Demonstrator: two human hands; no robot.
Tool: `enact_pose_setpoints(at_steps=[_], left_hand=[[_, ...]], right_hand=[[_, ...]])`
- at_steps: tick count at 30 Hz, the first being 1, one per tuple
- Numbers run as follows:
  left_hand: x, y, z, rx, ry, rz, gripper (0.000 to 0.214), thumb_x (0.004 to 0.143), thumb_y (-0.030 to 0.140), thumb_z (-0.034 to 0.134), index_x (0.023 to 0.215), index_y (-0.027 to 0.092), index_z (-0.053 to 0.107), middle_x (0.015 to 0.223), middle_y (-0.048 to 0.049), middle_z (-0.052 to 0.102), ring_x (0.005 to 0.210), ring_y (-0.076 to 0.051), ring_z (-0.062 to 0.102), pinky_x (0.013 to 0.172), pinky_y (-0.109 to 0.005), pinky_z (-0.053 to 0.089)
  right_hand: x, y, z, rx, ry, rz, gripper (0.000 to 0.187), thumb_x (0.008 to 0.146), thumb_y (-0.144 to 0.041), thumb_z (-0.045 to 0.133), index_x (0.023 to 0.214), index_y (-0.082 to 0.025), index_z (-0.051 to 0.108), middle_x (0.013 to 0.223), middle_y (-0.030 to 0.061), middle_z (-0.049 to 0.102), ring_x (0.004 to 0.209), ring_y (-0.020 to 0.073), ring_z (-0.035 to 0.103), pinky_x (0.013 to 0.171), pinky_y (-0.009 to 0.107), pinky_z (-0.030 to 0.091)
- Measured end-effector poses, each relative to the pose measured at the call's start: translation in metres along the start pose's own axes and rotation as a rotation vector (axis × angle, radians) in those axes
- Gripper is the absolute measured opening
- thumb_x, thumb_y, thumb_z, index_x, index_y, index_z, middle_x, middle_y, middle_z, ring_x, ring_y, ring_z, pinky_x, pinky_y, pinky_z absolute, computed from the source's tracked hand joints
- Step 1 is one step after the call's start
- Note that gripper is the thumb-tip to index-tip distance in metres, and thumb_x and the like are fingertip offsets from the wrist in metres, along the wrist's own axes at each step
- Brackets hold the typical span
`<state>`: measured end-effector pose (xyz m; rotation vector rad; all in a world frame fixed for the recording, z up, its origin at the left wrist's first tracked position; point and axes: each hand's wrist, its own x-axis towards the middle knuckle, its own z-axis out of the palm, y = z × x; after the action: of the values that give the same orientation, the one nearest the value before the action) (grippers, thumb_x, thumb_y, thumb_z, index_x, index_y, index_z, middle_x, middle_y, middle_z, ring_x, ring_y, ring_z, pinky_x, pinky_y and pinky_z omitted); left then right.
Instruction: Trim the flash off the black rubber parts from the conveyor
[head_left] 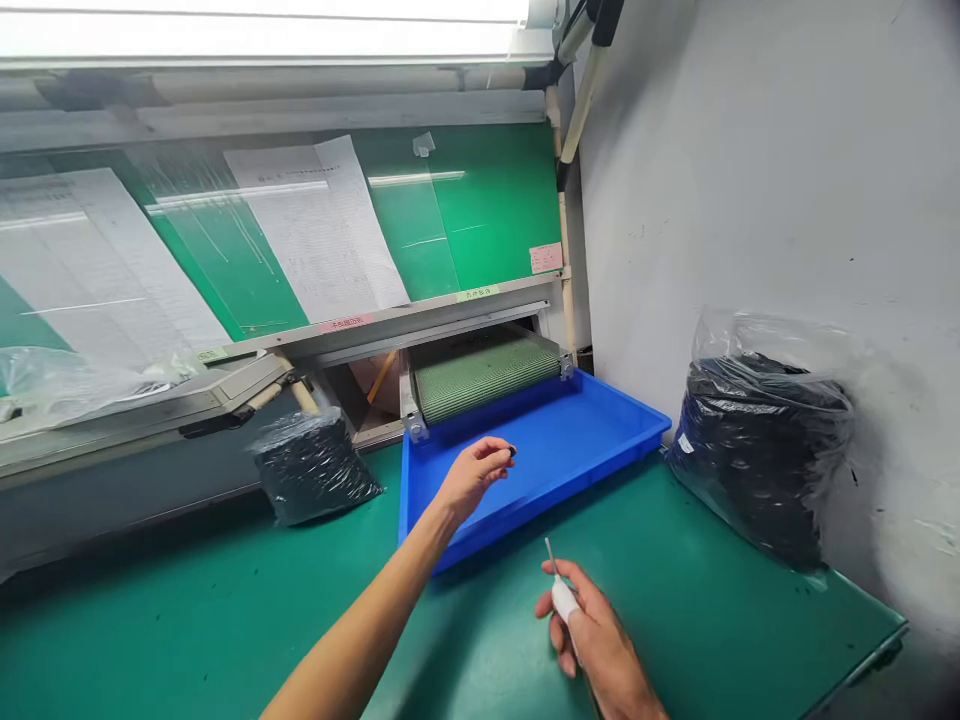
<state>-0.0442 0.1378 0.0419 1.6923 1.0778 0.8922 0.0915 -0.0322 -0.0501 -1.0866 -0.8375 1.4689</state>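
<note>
My left hand (480,470) is over the blue tray (622,455), thumb and fingers pinched on a small black part (512,451). Its exact kind is too small to make out. Lower and to the right, in front of the tray, my right hand (589,620) grips a white-handled pen-like tool (564,600) with a thin pale tip pointing up and away from me. The tip stands apart from the left hand and the black part. Fingers of the right hand partly hide the handle.
A green ribbed conveyor belt (487,370) ends over the tray's far side. On the green table (315,610), a bag of black parts (315,465) lies left, and a larger clear bag of dark parts (757,450) leans on the right wall. Papers (322,230) hang behind glass.
</note>
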Motion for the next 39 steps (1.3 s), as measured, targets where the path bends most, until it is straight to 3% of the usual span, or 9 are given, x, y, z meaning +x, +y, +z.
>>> enact_pose_setpoints(at_steps=[4,6,8,12,18,26,31,35,39], left_hand=[[-0.077,-0.013,0.032,-0.673,-0.086,-0.235,0.03,0.065,0.028,0.081,0.082,0.013,0.062,0.091,-0.0062,0.067,0.071,-0.009,0.063,0.065,-0.018,0.05],[-0.103,-0.03,0.047,-0.806,-0.114,-0.381,0.029,0.064,0.024,0.083,0.078,0.012,0.061,0.085,-0.0062,0.068,0.068,-0.008,0.064,0.064,-0.016,0.051],[-0.115,-0.046,0.057,-0.891,-0.103,-0.464,0.032,0.062,0.021,0.085,0.08,0.012,0.061,0.084,-0.0062,0.069,0.069,-0.009,0.066,0.065,-0.016,0.053],[-0.111,-0.061,0.065,-0.966,-0.087,-0.467,0.04,0.06,0.019,0.086,0.092,0.011,0.064,0.085,-0.0065,0.068,0.073,-0.012,0.068,0.069,-0.018,0.054],[-0.099,-0.066,0.063,-1.061,-0.041,-0.386,0.03,0.064,0.02,0.083,0.085,0.011,0.065,0.08,-0.0037,0.066,0.065,-0.007,0.062,0.052,-0.013,0.046],[-0.099,-0.071,0.063,-1.197,0.079,-0.442,0.034,0.065,0.012,0.081,0.095,0.01,0.065,0.082,-0.0064,0.069,0.075,-0.011,0.067,0.076,-0.02,0.054],[-0.099,-0.071,0.065,-1.179,0.117,-0.435,0.027,0.066,0.017,0.081,0.088,0.012,0.065,0.085,-0.0061,0.069,0.079,-0.012,0.067,0.08,-0.022,0.053],[-0.099,-0.067,0.066,-1.159,0.096,-0.451,0.028,0.065,0.018,0.082,0.087,0.013,0.066,0.091,-0.0058,0.068,0.081,-0.012,0.065,0.082,-0.023,0.051],[-0.098,-0.065,0.067,-1.117,0.11,-0.486,0.03,0.065,0.023,0.083,0.089,0.013,0.068,0.084,-0.0047,0.066,0.078,-0.011,0.063,0.076,-0.023,0.05]], right_hand=[[-0.009,-0.014,-0.011,0.022,0.017,-0.033,0.038,0.076,-0.041,0.056,0.107,-0.018,0.057,0.084,0.0018,0.059,0.049,0.0049,0.036,0.039,0.019,0.022],[-0.012,-0.021,-0.018,-0.136,0.033,-0.078,0.036,0.082,-0.044,0.05,0.107,-0.019,0.059,0.073,-0.0013,0.057,0.046,0.0057,0.032,0.04,0.02,0.021],[-0.012,-0.028,-0.026,-0.425,0.056,-0.18,0.033,0.085,-0.041,0.046,0.107,-0.021,0.061,0.067,-0.0017,0.058,0.049,0.0096,0.042,0.045,0.023,0.032],[-0.002,-0.035,-0.035,-0.879,0.046,-0.4,0.027,0.087,-0.025,0.041,0.101,-0.022,0.064,0.085,0.0028,0.069,0.079,0.0169,0.061,0.074,0.03,0.045],[0.02,-0.041,-0.029,-1.078,-0.037,-0.516,0.029,0.09,-0.018,0.04,0.107,-0.022,0.063,0.107,0.0046,0.069,0.097,0.0169,0.062,0.086,0.031,0.046],[0.047,-0.037,-0.022,-1.513,-0.087,-0.64,0.037,0.088,-0.008,0.038,0.115,-0.02,0.061,0.099,0.0058,0.067,0.087,0.0196,0.062,0.075,0.033,0.05],[0.054,-0.028,-0.033,-1.517,-0.077,-0.743,0.04,0.088,-0.007,0.039,0.121,-0.019,0.057,0.102,0.0063,0.067,0.089,0.0188,0.06,0.076,0.032,0.048],[0.053,-0.028,-0.037,-1.525,-0.071,-0.747,0.035,0.087,-0.007,0.041,0.114,-0.02,0.06,0.086,0.0039,0.061,0.079,0.0177,0.055,0.069,0.03,0.044],[0.052,-0.032,-0.038,-1.586,-0.094,-0.722,0.043,0.079,0.0,0.043,0.113,-0.021,0.059,0.084,0.0031,0.058,0.078,0.0187,0.052,0.069,0.032,0.04]])
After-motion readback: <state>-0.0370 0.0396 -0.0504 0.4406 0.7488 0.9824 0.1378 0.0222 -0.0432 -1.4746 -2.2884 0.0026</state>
